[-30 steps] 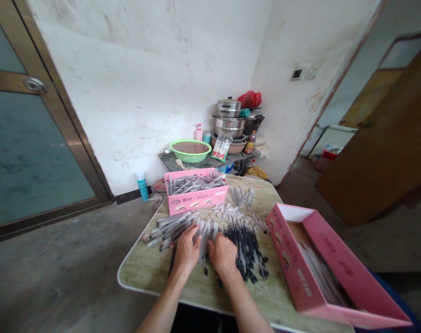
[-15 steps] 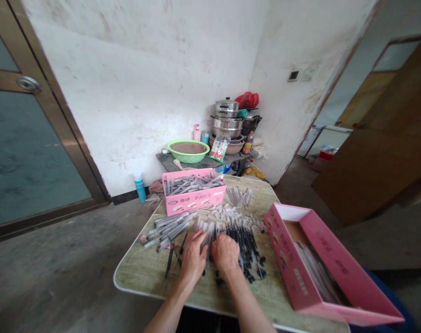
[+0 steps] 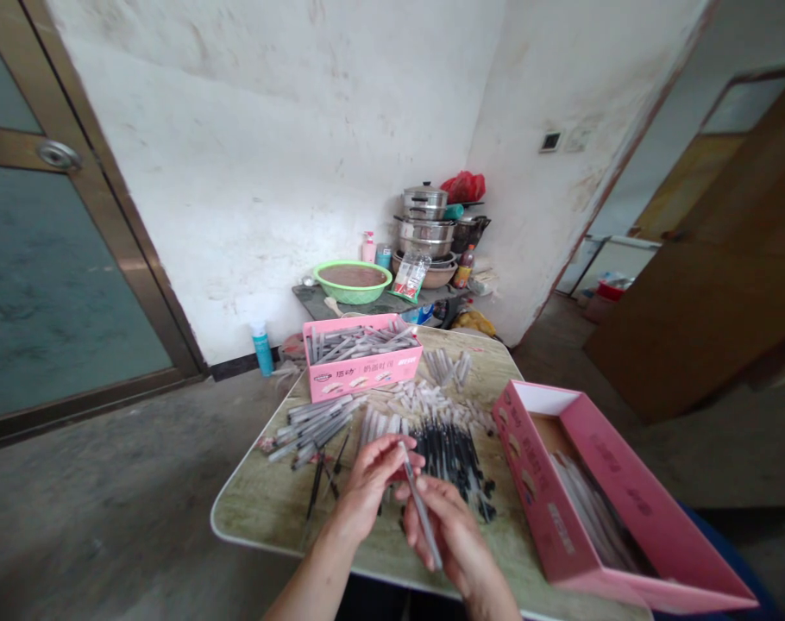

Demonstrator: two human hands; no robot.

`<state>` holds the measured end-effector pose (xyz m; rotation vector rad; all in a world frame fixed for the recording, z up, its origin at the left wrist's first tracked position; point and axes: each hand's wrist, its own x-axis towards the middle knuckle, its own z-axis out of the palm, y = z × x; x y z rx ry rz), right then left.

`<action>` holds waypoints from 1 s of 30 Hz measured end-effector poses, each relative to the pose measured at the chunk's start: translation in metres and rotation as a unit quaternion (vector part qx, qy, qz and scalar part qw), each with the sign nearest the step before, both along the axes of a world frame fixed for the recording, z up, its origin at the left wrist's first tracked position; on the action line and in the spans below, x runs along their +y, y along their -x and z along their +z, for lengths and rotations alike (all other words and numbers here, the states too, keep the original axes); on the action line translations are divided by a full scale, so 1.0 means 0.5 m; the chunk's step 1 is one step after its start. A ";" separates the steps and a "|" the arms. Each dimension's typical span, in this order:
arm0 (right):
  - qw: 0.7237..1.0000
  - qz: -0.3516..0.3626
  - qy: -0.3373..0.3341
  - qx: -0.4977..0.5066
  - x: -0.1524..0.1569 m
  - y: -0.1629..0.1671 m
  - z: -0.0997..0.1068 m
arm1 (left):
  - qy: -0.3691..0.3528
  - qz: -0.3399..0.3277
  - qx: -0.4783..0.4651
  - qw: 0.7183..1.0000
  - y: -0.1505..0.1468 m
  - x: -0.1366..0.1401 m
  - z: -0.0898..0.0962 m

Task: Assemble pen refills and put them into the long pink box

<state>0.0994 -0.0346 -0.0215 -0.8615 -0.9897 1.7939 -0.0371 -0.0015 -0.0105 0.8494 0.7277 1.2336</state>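
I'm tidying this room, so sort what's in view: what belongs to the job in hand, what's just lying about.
Likely part of the job:
grey tube at both hands
black-ended rods
loose grey tubes
far pink box
right-hand pink box

Likely just lying about:
green basin
steel pots
blue spray can
red bag

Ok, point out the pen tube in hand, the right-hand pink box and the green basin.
Pen tube (image 3: 421,507), head view: middle of its length.
Pink box (image 3: 538,485), head view: outer left wall.
Green basin (image 3: 352,296), head view: outer front wall.
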 end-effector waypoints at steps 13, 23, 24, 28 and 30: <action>0.931 -0.150 -0.188 -0.275 -0.032 0.009 -0.001 | 0.012 0.079 -0.048 0.996 -0.029 0.018 0.009; 0.713 -0.312 -0.262 -0.570 -0.066 -0.119 0.059 | 0.049 0.084 0.011 0.995 0.008 0.051 0.019; 0.672 -0.346 -0.255 -0.604 -0.059 -0.158 0.083 | 0.056 0.077 0.009 0.995 0.005 0.048 0.016; 0.467 -0.403 -0.134 -0.776 -0.023 -0.319 0.149 | 0.066 0.058 -0.009 0.996 -0.001 0.045 0.004; 0.454 -0.361 -0.088 -0.810 -0.008 -0.376 0.153 | 0.062 0.054 -0.017 0.996 0.000 0.048 -0.002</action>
